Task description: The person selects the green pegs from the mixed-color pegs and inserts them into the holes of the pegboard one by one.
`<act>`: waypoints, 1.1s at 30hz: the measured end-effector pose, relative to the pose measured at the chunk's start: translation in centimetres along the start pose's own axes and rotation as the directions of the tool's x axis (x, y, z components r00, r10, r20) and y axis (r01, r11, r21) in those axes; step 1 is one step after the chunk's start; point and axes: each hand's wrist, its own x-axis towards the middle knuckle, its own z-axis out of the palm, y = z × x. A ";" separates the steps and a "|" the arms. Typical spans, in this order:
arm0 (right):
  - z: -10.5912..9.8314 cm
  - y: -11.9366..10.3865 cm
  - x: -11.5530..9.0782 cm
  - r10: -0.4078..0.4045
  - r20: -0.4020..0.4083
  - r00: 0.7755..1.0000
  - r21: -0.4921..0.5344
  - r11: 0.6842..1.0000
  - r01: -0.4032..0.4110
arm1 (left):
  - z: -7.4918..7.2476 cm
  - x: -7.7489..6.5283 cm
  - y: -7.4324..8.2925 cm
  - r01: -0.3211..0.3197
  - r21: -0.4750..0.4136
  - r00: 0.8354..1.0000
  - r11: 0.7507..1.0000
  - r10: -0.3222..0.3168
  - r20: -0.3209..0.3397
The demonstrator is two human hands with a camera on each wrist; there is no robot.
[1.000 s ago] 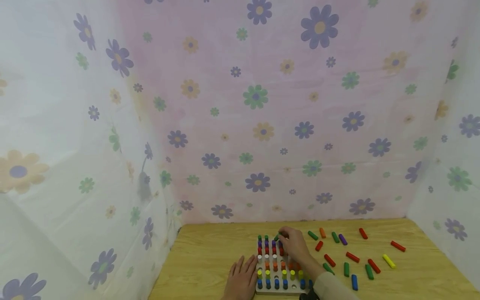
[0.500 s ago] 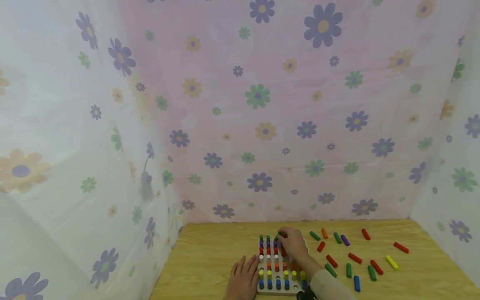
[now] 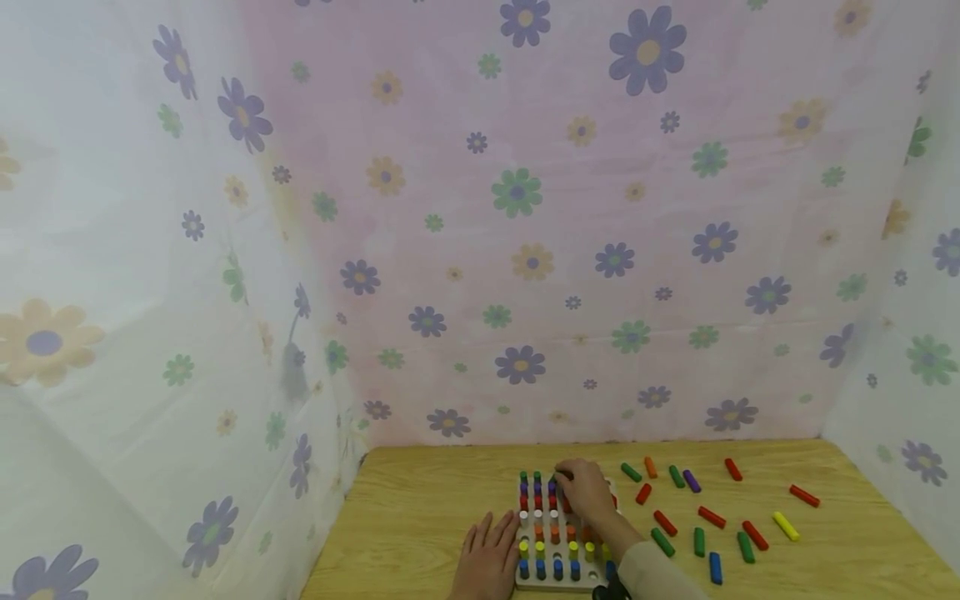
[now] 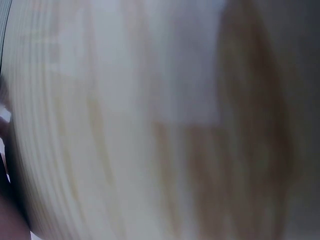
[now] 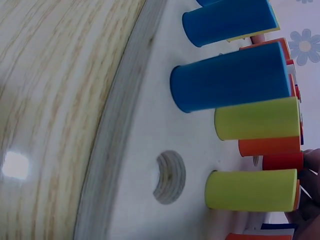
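A wooden pegboard (image 3: 551, 587) stands on the table with upright pegs in rows by colour: blue in front, then yellow, orange, white, red, purple and green. My right hand (image 3: 588, 492) reaches over it to the back row, thumb and fingers pinching a green peg (image 3: 555, 477) at the third column. The hand and forearm hide the board's right part. My left hand (image 3: 486, 557) lies flat with spread fingers at the board's left edge. In the right wrist view, a bare hole (image 5: 170, 177) shows beside a blue peg (image 5: 232, 77) and a yellow peg (image 5: 252, 190).
Loose pegs lie scattered right of the board, among them a purple peg (image 3: 692, 481), a yellow peg (image 3: 786, 526), a blue peg (image 3: 716, 568) and several red and green ones. A flowered cloth wall (image 3: 450, 367) rises behind the wooden table (image 3: 405, 517).
The green peg in my right fingers has gone from tilted to nearly upright and lower in the back row. My left hand stays in place; the head view has shifted slightly.
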 end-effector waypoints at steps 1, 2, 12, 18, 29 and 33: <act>0.0 0.0 0.0 -0.005 0.000 1.000 -0.004 1.000 0.005 | 0.0 0.0 0.1 0.002 0.000 1.000 1.000 -0.002 -0.003; 0.0 0.1 0.0 -0.008 0.000 1.000 -0.003 1.000 0.008 | 0.0 0.0 0.1 0.003 -0.001 1.000 1.000 -0.003 -0.005; 0.1 -0.4 0.0 0.010 0.030 0.999 -0.023 1.000 -0.010 | 0.0 -0.1 0.3 0.027 0.034 0.999 0.999 -0.025 -0.042; 0.3 -0.7 -0.1 -0.005 0.039 0.999 -0.073 0.997 0.008 | 0.5 -0.2 0.3 0.009 0.060 0.996 0.998 -0.004 -0.089; 0.7 -0.7 0.0 0.033 0.044 0.998 -0.089 0.996 -0.029 | 0.8 -0.1 0.1 0.016 0.074 0.996 0.997 -0.010 -0.084; 0.6 -0.6 0.0 0.018 0.045 0.999 -0.085 0.996 -0.014 | 0.8 -0.1 0.1 0.016 0.076 0.996 0.997 -0.010 -0.087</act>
